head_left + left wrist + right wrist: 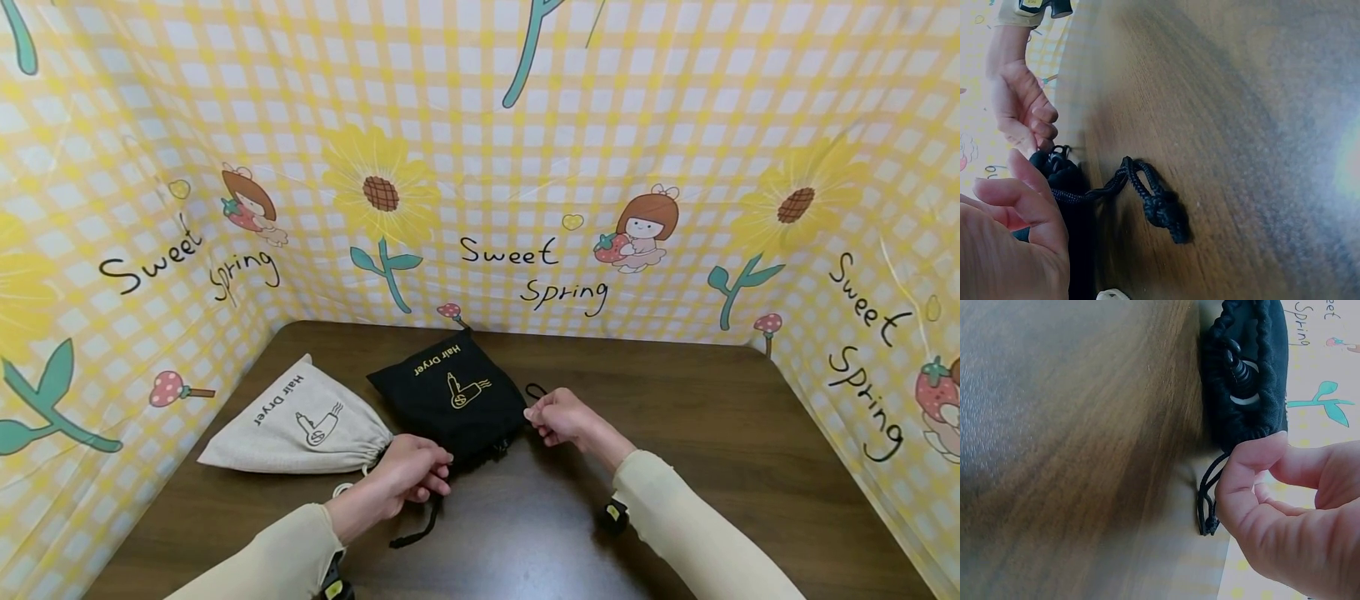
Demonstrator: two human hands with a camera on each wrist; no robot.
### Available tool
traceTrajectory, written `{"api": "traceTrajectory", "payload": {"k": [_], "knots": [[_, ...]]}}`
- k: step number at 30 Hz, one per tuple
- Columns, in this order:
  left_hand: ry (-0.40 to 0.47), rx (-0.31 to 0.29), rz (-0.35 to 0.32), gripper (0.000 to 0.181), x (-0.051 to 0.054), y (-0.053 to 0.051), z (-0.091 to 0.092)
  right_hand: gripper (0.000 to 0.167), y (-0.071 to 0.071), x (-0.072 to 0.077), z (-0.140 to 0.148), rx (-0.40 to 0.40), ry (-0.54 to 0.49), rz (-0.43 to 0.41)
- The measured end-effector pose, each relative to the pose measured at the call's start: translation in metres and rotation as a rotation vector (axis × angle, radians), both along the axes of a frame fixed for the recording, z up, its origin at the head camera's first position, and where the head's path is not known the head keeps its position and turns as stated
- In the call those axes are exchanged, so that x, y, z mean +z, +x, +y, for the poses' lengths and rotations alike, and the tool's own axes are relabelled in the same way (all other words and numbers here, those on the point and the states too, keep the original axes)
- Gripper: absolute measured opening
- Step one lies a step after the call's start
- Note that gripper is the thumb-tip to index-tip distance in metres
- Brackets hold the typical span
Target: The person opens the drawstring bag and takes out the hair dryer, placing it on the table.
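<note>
A black drawstring bag (468, 396) printed "Hair Dryer" lies on the table, its gathered mouth toward me. My left hand (408, 475) pinches the left side of that mouth; in the left wrist view its curled fingers partly hide the cloth. At the mouth's right corner, my right hand (566, 417) pinches the fabric between thumb and forefinger. Through the partly open mouth, a black ribbed piece (1242, 372) and a white curved edge show inside. A knotted black drawstring (1163, 209) hangs out beside the left hand, and a cord loop (1207, 500) by the right.
Left of the black bag lies a full-looking beige drawstring bag (300, 421), also printed "Hair Dryer", its tied neck close to my left wrist. The brown wooden table (675, 392) is bordered by a yellow checked cloth (480, 175) at the back and sides.
</note>
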State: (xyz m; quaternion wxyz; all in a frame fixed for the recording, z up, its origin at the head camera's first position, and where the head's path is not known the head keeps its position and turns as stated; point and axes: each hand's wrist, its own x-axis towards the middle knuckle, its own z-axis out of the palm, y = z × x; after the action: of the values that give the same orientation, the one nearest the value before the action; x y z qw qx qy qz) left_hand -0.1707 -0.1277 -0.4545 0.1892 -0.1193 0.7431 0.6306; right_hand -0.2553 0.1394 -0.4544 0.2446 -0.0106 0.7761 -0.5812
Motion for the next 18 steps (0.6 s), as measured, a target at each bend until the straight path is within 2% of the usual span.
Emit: {"api": "traceTrajectory", "payload": {"k": [13, 18], "knots": [[0.018, -0.020, -0.019, 0.011, 0.0033, 0.0004, -0.0071, 0.018, 0.0017, 0.0035, 0.0000, 0.015, 0.021, 0.009], [0.025, -0.017, -0.021, 0.012, 0.0037, 0.0012, -0.0081, 0.023, 0.0008, 0.0026, 0.0000, 0.010, 0.017, 0.010]]}}
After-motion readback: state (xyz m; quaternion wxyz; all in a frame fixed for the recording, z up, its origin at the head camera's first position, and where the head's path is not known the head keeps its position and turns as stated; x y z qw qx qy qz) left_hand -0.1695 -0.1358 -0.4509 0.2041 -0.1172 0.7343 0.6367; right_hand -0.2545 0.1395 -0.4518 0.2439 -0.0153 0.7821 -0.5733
